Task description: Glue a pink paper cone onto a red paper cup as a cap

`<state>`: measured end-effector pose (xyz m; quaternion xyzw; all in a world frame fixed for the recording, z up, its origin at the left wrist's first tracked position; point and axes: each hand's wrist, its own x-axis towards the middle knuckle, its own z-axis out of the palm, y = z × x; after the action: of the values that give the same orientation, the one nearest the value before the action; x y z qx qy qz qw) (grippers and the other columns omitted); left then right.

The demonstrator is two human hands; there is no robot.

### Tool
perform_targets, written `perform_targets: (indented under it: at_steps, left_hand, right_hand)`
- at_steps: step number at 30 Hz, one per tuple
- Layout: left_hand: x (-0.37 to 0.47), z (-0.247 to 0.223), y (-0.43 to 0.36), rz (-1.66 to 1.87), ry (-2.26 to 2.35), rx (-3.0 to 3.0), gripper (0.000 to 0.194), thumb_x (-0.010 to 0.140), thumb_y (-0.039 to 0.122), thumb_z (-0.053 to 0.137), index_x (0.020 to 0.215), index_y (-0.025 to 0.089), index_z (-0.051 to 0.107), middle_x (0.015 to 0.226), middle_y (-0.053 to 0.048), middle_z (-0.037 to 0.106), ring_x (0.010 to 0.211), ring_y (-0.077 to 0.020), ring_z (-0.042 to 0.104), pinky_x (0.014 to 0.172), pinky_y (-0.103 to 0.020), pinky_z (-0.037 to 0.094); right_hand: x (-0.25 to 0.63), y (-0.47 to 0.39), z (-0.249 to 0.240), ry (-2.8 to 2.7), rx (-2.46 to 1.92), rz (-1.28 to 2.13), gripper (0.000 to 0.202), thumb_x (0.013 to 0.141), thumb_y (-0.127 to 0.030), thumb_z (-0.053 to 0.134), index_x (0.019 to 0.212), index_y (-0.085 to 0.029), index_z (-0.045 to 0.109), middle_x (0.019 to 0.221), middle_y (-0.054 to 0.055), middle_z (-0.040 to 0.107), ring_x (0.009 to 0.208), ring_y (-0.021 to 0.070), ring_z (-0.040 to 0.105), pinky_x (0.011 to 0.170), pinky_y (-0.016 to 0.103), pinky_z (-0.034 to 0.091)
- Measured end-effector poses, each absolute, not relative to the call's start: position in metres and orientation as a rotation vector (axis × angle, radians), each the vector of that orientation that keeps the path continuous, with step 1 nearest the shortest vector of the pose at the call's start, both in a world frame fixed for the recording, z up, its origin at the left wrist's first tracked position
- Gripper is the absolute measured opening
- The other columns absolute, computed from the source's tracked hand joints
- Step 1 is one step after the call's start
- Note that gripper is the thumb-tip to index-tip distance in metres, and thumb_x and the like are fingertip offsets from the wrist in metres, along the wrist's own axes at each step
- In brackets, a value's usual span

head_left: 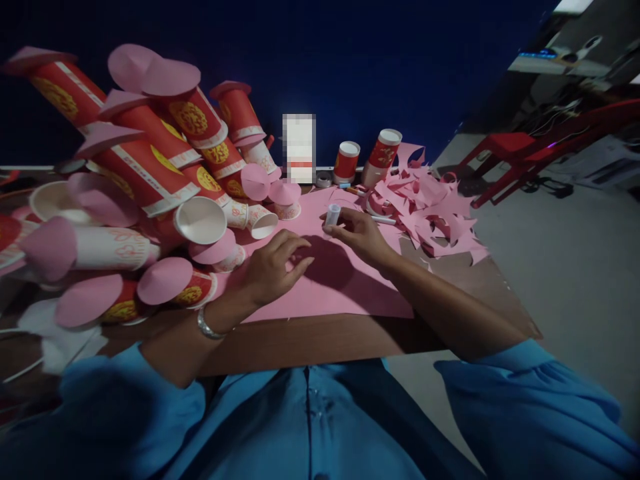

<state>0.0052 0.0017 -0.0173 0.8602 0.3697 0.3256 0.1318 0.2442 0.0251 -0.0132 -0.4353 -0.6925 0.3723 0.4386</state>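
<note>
My right hand [364, 235] pinches a small white tube [333, 215] between thumb and fingers, held upright above a large pink paper sheet [370, 297]. The tube looks like a glue stick, but its exact kind is unclear. To the left, my left hand [280, 261] hovers over the same sheet, its fingers curved and apart from the thumb, with nothing between them. A dark shadow falls on the paper between and below both hands. Near my left hand stands a small paper cup topped by a pink paper cone [285, 192].
Red and white paper cups with pink cone tops [165, 167] crowd the left side. Pink paper scraps [430, 207] heap at the right. Two stacks of red cups [347, 163] stand at the back by a dark blue wall. A red chair [510, 147] is beyond the table.
</note>
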Motion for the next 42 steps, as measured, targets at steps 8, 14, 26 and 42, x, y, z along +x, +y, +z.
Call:
perform_targets:
  at_steps: [8,14,26,42]
  left_hand:
    - [0.008,-0.018,0.003,1.186,1.021,2.177,0.033,0.095,0.034,0.074,0.121,0.021,0.059,0.106,-0.004,0.064,0.077,-0.0114,0.062,0.064,-0.024,0.054]
    - [0.01,-0.021,0.002,1.109,1.074,2.093,0.033,0.089,0.033,0.079,0.111,0.021,0.058,0.097,0.0,0.064,0.069,-0.0093,0.06,0.062,-0.024,0.051]
    - [0.011,-0.023,0.0,0.975,1.079,2.304,0.019,0.093,0.031,0.074,0.108,0.02,0.067,0.091,0.0,0.076,0.072,-0.0128,0.068,0.065,-0.025,0.052]
    - [0.007,-0.028,0.005,0.719,1.12,2.414,0.019,0.096,0.028,0.068,0.113,0.02,0.069,0.104,-0.004,0.075,0.085,-0.0166,0.071,0.078,-0.031,0.059]
  right_hand:
    - [0.226,0.006,-0.027,-1.179,-0.857,1.601,0.044,0.074,-0.05,0.092,0.1,-0.021,0.071,0.086,0.0,0.075,0.075,0.0143,0.067,0.072,0.029,0.055]
    - [0.219,0.003,-0.033,-1.047,-0.785,1.622,0.04,0.074,-0.046,0.094,0.099,-0.025,0.071,0.093,0.0,0.078,0.079,0.0156,0.067,0.075,0.03,0.054]
    - [0.223,-0.003,-0.034,-1.19,-0.83,1.544,0.039,0.073,-0.047,0.093,0.097,-0.025,0.072,0.088,-0.001,0.072,0.074,0.0142,0.061,0.071,0.03,0.051]
    - [0.299,0.087,-0.025,-2.006,-1.644,0.153,0.028,0.09,-0.013,0.061,0.111,-0.02,0.078,0.129,0.012,0.076,0.12,0.0314,0.071,0.103,0.046,0.057]
